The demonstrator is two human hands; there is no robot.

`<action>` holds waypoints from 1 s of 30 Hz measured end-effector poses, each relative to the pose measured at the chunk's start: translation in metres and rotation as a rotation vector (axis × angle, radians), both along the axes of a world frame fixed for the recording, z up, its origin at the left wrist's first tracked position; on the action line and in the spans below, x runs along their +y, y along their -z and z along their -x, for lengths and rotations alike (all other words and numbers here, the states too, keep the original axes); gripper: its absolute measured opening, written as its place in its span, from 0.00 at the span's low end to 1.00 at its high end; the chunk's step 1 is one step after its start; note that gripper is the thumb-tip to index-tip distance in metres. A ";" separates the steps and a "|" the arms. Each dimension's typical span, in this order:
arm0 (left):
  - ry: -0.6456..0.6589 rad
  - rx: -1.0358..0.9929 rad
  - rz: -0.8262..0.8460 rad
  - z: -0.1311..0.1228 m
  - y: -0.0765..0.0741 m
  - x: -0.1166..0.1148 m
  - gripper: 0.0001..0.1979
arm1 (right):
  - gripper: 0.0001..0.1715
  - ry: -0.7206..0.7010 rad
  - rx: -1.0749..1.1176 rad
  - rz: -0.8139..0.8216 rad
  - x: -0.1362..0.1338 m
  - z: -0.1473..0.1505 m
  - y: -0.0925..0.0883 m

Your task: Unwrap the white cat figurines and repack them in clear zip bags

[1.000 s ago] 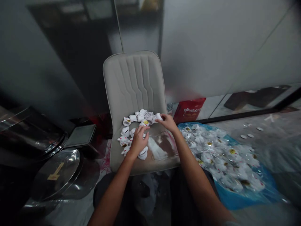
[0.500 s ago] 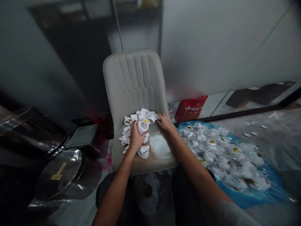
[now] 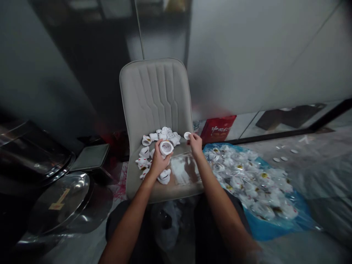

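Many white figurines (image 3: 144, 152) crowd a beige chair (image 3: 155, 95) (grey wall (image 3: 261, 55) behind).

figurines (image 3: 146, 140) on chair (image 3: 154, 99) — bag (image 3: 261, 229) right, lid (image 3: 60, 201) left

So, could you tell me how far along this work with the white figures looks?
Much looks done: a large heap of plastic-wrapped figures lies on blue sheeting. In hand: the left hand holds a hollow figure, the right hand a white disc. Still left: the loose figures on the chair seat.
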State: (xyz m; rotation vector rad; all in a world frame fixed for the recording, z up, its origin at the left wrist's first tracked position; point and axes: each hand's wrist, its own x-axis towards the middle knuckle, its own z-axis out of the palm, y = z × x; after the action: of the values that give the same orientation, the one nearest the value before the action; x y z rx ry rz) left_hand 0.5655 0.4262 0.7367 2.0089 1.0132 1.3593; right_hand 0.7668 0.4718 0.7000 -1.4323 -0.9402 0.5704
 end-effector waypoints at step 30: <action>0.114 -0.233 0.227 -0.010 0.004 -0.011 0.26 | 0.16 -0.416 -0.146 -0.268 -0.056 0.021 -0.017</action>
State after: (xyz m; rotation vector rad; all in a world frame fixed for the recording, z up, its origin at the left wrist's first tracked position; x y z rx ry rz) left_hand 0.5753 0.4156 0.7327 1.6733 0.8893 1.3176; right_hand 0.7456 0.4162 0.7170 -1.0519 -1.3928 0.6213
